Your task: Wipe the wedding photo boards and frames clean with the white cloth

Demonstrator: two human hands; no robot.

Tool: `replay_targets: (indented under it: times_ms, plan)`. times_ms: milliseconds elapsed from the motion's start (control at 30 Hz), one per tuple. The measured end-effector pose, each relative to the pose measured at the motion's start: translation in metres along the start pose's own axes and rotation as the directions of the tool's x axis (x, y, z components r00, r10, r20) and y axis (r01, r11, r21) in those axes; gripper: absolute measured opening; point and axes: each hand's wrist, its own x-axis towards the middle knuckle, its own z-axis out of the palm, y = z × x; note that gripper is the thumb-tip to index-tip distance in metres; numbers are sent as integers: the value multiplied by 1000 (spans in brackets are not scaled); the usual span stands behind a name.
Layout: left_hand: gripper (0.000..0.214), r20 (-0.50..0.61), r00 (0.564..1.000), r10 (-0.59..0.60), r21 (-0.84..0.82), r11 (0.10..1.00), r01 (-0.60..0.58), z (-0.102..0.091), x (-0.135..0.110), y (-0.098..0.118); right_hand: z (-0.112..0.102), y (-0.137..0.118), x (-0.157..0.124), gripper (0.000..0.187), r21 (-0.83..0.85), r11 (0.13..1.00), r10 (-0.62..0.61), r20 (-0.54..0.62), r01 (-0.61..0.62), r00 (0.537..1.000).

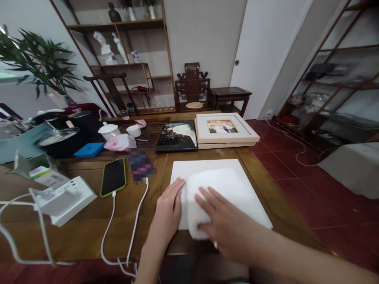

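A flat white board (248, 197) lies on the wooden table in front of me. On top of it is a soft, folded white sheet (219, 177), perhaps cloth or packing foam; I cannot tell which. My right hand (217, 215) rests on this sheet with its fingers spread over the top and its thumb near the lower edge. At the left edge of the board is my left hand (170, 203), fingers stretched forward beside the sheet and touching it or nearly so. A ring shows on my right hand.
Behind the board lie a dark photo panel (177, 136) and a light wooden picture frame (227, 128). To the left are a green-edged phone (113, 177), a white power strip (72, 201), cables, a blue box (89, 150), a white teapot (108, 129) and dark pots.
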Motion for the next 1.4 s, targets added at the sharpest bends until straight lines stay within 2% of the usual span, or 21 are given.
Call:
replay_targets:
  times_ms: [100, 200, 333, 500, 633, 733, 900, 967, 1067, 1200, 1300, 1400]
  plan:
    - [35, 8, 1000, 3, -4, 1000, -3, 0, 0, 0, -2, -21, -18, 21, 53, 998, -39, 21, 38, 999]
    - [35, 5, 1000, 8, -3, 1000, -8, 1, 0, -1, -9, -20, -21, 18, 88, 995, -54, 30, 51, 998]
    - [34, -16, 999, 28, 7, 1000, -28, 2, -1, -1, -17, 11, -3, 22, 59, 998, 12, 9, -13, 1000]
    - [34, -58, 997, 57, 41, 998, -55, 2, -1, 0, -10, 59, 40, 30, -38, 986, 159, -18, -160, 987]
    - [34, -72, 996, 59, 52, 997, -55, 2, 0, 0, -4, 70, 57, 32, -79, 984, 160, -32, -162, 987]
    - [36, -55, 998, 36, 38, 999, -34, 3, -1, -1, -3, 54, 49, 33, -106, 986, 124, -20, -126, 992]
    - [38, -6, 1000, -24, 20, 1000, 24, 3, -2, -2, 3, -1, 14, 27, -99, 995, -23, -34, 19, 999]
    - [39, 17, 999, -40, 12, 999, 39, 2, -2, -2, 9, -19, 2, 31, -103, 992, -83, -55, 77, 995]
    - [38, 24, 999, -42, -5, 999, 42, 1, -2, -2, 13, -29, -9, 34, -82, 994, -80, -58, 75, 995]
    - [37, 1, 1000, -15, -1, 1000, 15, 3, -2, -3, -4, -13, -10, 22, 14, 999, -40, 26, 40, 999]
    - [36, -28, 1000, 12, 5, 1000, -12, 6, -3, -5, -17, 14, 3, 27, 4, 997, 77, 36, -77, 996]
    - [35, -44, 999, 22, -3, 1000, -22, 8, -4, -7, -19, 41, 25, 28, -38, 986, 164, 37, -163, 986]
